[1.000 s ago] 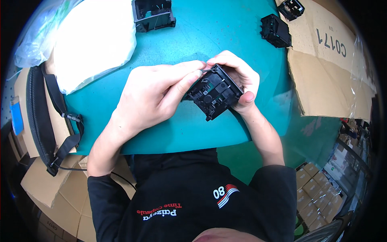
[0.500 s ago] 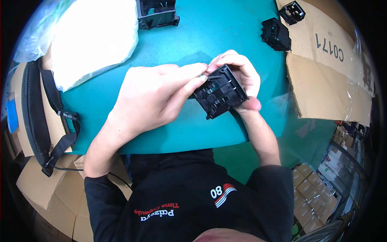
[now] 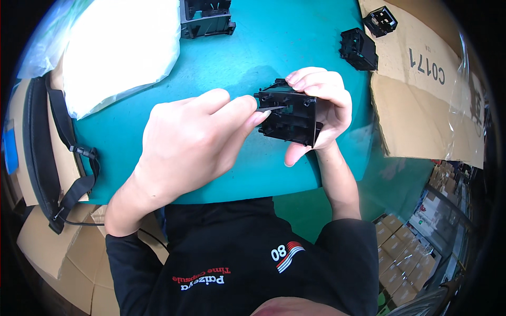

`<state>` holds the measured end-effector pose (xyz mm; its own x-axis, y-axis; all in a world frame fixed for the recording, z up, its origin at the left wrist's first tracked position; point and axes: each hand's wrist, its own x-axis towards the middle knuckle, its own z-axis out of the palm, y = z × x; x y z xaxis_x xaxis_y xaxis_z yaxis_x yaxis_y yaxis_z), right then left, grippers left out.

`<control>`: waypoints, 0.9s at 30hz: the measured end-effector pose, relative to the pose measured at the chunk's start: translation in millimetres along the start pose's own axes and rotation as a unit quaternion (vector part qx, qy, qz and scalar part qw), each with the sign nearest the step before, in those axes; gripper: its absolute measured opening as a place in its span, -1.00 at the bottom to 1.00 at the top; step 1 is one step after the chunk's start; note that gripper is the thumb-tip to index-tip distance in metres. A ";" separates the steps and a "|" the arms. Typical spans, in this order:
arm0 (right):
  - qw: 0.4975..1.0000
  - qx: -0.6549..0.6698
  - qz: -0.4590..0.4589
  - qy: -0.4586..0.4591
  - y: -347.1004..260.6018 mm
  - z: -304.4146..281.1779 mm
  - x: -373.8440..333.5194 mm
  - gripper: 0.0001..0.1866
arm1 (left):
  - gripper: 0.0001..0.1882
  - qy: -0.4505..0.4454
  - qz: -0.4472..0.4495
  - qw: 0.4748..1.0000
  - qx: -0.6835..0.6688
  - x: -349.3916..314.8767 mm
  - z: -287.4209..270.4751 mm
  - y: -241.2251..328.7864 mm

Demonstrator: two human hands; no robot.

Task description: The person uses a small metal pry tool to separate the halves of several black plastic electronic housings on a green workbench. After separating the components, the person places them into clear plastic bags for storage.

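Note:
My right hand grips a black plastic housing, boxy and open-framed with small pegs and cut-outs. Fingers curl over its top and right side, with the thumb below. From the left, my left hand pinches a thin, pointed grey tool between thumb and forefinger. Its tip lies over a cut-out in the housing's face; whether it touches the plastic I cannot tell. Most of the tool's other end is hidden by the fingers.
A similar black housing stands at the far edge of the green table. Two more, a black housing and a smaller one, are by the cardboard box. A white bag and black strap lie left.
My right hand has turned the housing, so a different face meets the tool. My left hand has shifted slightly left, and the pointed tool now lies over a cut-out.

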<state>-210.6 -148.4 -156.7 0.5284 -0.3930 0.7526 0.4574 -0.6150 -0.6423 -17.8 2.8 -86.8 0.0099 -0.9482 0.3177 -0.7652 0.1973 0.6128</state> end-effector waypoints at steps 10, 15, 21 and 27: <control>0.996 -0.086 -0.021 -0.026 -3.7 3.1 2.1 -0.02 | -0.93 -0.028 -0.030 0.999 -0.013 -1.8 1.1 1.2; 0.995 -0.094 -0.022 -0.036 -5.5 4.7 4.4 -0.06 | -0.94 -0.043 -0.038 0.998 -0.039 -2.2 -0.1 1.3; 0.995 -0.085 -0.014 -0.048 -9.0 5.7 5.6 -0.13 | -0.90 -0.067 -0.019 0.997 -0.026 -2.6 -2.1 -0.5; 0.988 -0.127 -0.009 -0.085 -13.1 2.9 7.7 -0.18 | -0.81 -0.035 0.060 0.975 0.213 -7.9 4.5 3.0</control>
<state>-210.5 -141.4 -142.9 0.6439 -0.2733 0.7146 0.2853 -0.7809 -0.5557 -23.1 9.8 -90.7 -0.1276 -0.9422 0.3097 -0.9562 0.1999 0.2140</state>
